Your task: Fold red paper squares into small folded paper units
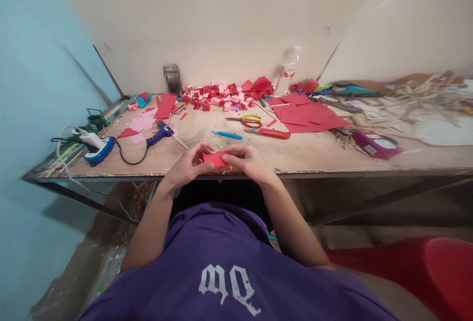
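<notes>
My left hand and my right hand meet at the near edge of the wooden table. Both pinch a small red paper piece between thumbs and fingers, one hand at each end. The fingers of both hands are curled around it. Farther out on the table lie a blue pen, scissors with yellow and red handles and a red-handled cutter.
A heap of small red and pink folded paper pieces lies at the back. Red paper sheets spread at right, a blue glue gun and power strip at left. A purple box, wooden sticks and a red chair are to the right.
</notes>
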Motion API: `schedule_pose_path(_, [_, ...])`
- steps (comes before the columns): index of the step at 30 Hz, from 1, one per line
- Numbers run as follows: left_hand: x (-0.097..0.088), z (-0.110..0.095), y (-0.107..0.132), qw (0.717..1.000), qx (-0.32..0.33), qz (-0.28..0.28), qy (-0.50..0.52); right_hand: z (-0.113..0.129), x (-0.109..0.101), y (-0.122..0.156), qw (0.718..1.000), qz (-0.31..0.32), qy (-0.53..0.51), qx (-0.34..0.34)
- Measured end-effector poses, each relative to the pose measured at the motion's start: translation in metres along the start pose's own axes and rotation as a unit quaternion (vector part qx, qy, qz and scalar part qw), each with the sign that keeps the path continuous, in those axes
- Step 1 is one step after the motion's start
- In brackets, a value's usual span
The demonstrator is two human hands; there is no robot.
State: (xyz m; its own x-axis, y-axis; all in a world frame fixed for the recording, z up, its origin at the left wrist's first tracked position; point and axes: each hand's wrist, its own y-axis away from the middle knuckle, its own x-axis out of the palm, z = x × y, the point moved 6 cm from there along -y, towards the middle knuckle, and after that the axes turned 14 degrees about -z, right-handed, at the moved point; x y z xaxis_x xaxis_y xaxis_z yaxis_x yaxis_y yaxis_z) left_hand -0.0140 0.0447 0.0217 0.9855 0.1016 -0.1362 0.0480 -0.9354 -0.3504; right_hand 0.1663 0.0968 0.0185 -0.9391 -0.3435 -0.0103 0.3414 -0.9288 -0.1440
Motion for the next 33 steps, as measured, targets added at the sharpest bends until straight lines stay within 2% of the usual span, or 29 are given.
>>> schedule_pose_path(5, [0.0043,-0.0028,-0.0016,0.999,0.008,-0.006,-0.052,-0.0034,0.0000,-0.0018,1.000,-0.006,0.000,-0.010])
schedule_pose_path(10, [0.0053,0.0028,-0.0004,0.999,-0.018,-0.015,-0.034,-0.0060,-0.0016,-0.0033,1.000,-0.009,0.005,-0.013])
schedule_pose_path(16, [0.0072,0.0068,-0.0016,0.999,-0.033,0.005,-0.026,-0.0016,-0.0030,-0.0042,0.999,-0.012,0.016,-0.049])
schedule_pose_path(19, [0.0078,0.0055,-0.0021,0.999,-0.039,0.006,-0.027,-0.0031,-0.0013,-0.0033,1.000,-0.003,-0.001,-0.026])
schedule_pose_path(23, [0.0043,0.0040,-0.0039,0.999,-0.038,-0.020,-0.030,-0.0063,0.0009,-0.0008,0.999,-0.013,-0.018,0.029])
schedule_pose_path(33, [0.0019,0.0030,-0.0042,0.999,-0.024,-0.040,-0.004,-0.0022,0.0042,0.0020,0.999,0.006,-0.002,0.035])
